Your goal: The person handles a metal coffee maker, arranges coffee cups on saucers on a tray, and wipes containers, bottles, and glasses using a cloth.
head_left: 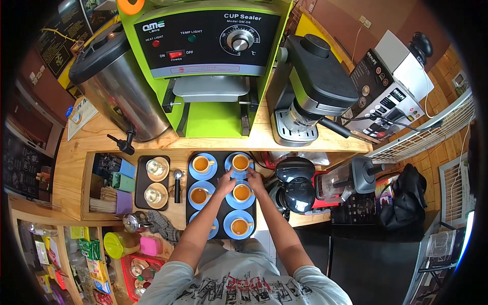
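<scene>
My left hand (pixel 226 183) and my right hand (pixel 254 182) reach over a black tray (pixel 220 160). Their fingers are closed at the near left and near right rim of a blue saucer (pixel 239 176) in the far right spot. A cup (pixel 240 162) of orange-brown drink stands upright on it. Just below my hands sits another filled cup (pixel 241 192) on its own blue saucer. A third cup (pixel 239 226) rests at the near right. Filled cups stand along the tray's left column too; my left forearm hides most of the nearest one.
Left of the black tray lie a portafilter (pixel 177 185) and a small dark tray (pixel 138 189) bearing two glasses on wooden saucers. A cup sealer (pixel 208 46), steel dispenser (pixel 119 86) and coffee machine (pixel 315 76) occupy the upper shelf. A blender (pixel 351 178) stands right.
</scene>
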`<state>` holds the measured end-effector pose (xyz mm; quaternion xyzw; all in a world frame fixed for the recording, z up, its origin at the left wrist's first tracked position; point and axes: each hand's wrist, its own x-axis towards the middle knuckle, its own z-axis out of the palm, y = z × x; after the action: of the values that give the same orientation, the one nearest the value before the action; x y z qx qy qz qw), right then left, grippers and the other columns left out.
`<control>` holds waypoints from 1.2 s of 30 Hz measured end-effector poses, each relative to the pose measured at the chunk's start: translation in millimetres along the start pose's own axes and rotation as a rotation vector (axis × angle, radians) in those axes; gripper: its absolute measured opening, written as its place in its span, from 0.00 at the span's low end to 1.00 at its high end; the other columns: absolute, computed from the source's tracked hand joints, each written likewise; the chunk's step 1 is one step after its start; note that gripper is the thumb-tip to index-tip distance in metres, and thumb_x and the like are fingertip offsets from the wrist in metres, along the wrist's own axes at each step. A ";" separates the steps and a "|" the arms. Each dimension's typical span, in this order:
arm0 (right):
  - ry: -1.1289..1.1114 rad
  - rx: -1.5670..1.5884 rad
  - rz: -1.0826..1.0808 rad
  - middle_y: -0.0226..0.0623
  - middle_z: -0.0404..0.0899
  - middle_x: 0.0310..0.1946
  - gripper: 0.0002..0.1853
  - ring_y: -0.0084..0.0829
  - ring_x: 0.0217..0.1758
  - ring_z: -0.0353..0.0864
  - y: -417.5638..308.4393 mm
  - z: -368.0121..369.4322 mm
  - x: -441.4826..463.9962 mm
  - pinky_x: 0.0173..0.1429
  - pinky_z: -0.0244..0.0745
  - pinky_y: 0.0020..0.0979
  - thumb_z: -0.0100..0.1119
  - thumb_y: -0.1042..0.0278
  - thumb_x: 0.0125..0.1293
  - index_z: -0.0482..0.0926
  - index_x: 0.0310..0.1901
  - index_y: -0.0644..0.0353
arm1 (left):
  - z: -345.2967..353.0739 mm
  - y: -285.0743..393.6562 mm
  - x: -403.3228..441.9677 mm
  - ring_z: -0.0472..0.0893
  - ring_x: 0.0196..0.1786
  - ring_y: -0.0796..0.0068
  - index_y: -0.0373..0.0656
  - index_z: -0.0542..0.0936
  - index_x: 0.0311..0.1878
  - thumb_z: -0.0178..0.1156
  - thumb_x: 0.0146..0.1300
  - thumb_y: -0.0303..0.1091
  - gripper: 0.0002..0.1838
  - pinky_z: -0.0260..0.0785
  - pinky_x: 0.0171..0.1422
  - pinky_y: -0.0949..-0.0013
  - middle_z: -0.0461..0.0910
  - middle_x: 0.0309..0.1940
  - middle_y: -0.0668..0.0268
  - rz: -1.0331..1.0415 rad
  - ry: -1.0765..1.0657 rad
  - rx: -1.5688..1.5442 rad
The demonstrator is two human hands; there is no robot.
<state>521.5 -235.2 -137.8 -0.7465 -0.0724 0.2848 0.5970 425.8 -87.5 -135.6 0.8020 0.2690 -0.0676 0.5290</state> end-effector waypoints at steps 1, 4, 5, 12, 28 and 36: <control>-0.001 0.000 -0.001 0.55 0.75 0.74 0.27 0.43 0.80 0.72 -4.1 0.6 -1.7 0.82 0.62 0.34 0.54 0.73 0.74 0.73 0.73 0.72 | 0.8 1.5 -0.4 0.56 0.87 0.47 0.55 0.57 0.87 0.61 0.69 0.41 0.44 0.33 0.88 0.31 0.58 0.83 0.42 0.000 0.001 0.000; -0.007 0.019 0.006 0.55 0.76 0.73 0.28 0.43 0.79 0.73 -4.7 0.1 -4.1 0.81 0.62 0.33 0.54 0.74 0.74 0.72 0.74 0.72 | 4.0 2.4 -3.8 0.59 0.86 0.46 0.57 0.58 0.87 0.60 0.69 0.42 0.43 0.35 0.87 0.31 0.60 0.83 0.42 0.010 0.009 0.003; -0.023 0.017 -0.003 0.53 0.77 0.72 0.27 0.41 0.78 0.74 -3.9 -0.1 -3.0 0.80 0.63 0.34 0.55 0.72 0.75 0.72 0.74 0.72 | 4.0 2.3 -4.7 0.61 0.85 0.46 0.55 0.59 0.86 0.60 0.69 0.42 0.42 0.36 0.87 0.31 0.62 0.82 0.42 0.030 0.016 0.000; -0.100 -0.103 -0.054 0.57 0.79 0.69 0.30 0.44 0.73 0.78 -3.7 -19.3 -30.1 0.77 0.69 0.38 0.65 0.64 0.73 0.74 0.71 0.73 | -9.3 -0.9 -30.9 0.68 0.80 0.42 0.47 0.71 0.79 0.60 0.73 0.49 0.34 0.39 0.83 0.22 0.71 0.77 0.45 0.058 0.037 0.147; -0.099 -0.523 -0.291 0.52 0.80 0.68 0.44 0.50 0.73 0.78 -23.1 -28.5 -122.1 0.76 0.72 0.42 0.81 0.72 0.53 0.73 0.73 0.63 | -6.4 0.4 -102.4 0.71 0.79 0.48 0.55 0.65 0.83 0.70 0.67 0.38 0.42 0.33 0.81 0.16 0.74 0.75 0.50 0.153 -0.114 0.343; -0.070 -0.555 -0.344 0.51 0.79 0.67 0.49 0.50 0.71 0.78 -21.0 -23.2 -129.8 0.74 0.74 0.43 0.81 0.75 0.52 0.69 0.78 0.61 | 1.6 -9.0 -101.6 0.72 0.79 0.50 0.52 0.64 0.83 0.72 0.64 0.36 0.45 0.35 0.81 0.17 0.74 0.75 0.50 0.177 -0.071 0.359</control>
<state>430.8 -307.3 -71.4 -0.8473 -0.2928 0.1746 0.4073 335.6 -122.8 -103.6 0.9012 0.1620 -0.0961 0.3904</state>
